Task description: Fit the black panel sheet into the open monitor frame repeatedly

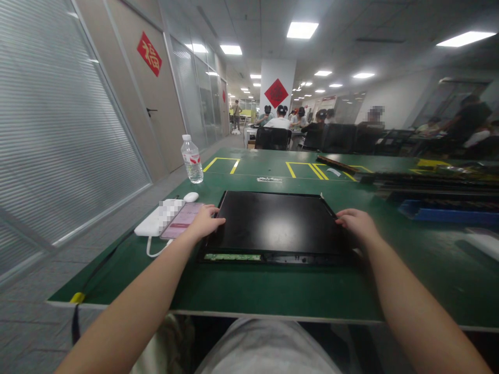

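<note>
A flat black screen panel (273, 221) lies on the green table in front of me, with a strip of green circuit board (233, 257) along the left part of its near edge. My left hand (206, 220) grips the panel's left edge, thumb pointing over the surface. On the opposite side, my right hand (356, 223) has its fingers closed at the right edge. The fingertips under both edges are hidden. Just left of my left hand lies a phone with a pinkish screen (182, 222), partly overlapping a white power bank-like block (150, 224) with a white cable.
A water bottle (192, 160) and a white rounded case (191, 197) stand at the left. Dark strips (432, 182) and a blue tray-like piece (448, 212) lie at the right. Yellow tape (306, 170) marks the table's far part. People sit at desks beyond.
</note>
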A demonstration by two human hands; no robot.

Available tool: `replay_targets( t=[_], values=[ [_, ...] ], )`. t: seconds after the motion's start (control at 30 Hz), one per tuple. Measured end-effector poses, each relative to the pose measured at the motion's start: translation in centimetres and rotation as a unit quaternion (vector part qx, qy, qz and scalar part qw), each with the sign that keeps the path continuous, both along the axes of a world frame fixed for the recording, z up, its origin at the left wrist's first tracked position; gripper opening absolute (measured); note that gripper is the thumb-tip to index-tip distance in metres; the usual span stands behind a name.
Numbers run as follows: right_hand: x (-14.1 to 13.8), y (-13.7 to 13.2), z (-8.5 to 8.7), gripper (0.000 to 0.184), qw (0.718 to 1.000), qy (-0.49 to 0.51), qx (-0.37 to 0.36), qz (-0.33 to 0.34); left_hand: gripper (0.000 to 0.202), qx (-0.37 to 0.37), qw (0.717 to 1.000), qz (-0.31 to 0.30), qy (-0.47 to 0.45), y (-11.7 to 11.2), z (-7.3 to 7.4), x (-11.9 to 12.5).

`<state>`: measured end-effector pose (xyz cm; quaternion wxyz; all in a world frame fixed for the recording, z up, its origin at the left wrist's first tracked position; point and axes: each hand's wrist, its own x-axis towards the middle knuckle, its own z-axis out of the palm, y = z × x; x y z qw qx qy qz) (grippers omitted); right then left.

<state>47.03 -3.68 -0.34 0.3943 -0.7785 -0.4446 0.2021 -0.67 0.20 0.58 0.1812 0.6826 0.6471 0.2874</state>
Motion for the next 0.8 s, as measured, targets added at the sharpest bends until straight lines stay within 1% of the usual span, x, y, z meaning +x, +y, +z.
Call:
replay_targets(
  t=[0.2, 0.4, 0.57, 0.8],
  values=[
    [-0.1, -0.1, 0.2, 0.025, 1.0, 0.004, 0.006, 0.009, 0.029, 0.003, 0.999, -0.042, 0.035, 0.4, -0.3, -0.2],
    [0.3, 0.2, -0.2, 0.028, 1.0, 0.015, 0.013, 0.01, 0.03, 0.001, 0.997, -0.049, 0.056, 0.3, -0.3, -0.3],
    [0.8, 0.6, -0.8, 0.028, 0.999, 0.043, 0.017, 0.01, 0.02, 0.011, 0.997, -0.052, 0.055, 0.2, 0.0, -0.1],
    [0.2, 0.4, -0.2, 0.023, 0.996, 0.083, 0.017, 0.007, 0.015, 0.009, 0.996, -0.067, 0.058, 0.1, 0.2, -0.2]
  ],
)
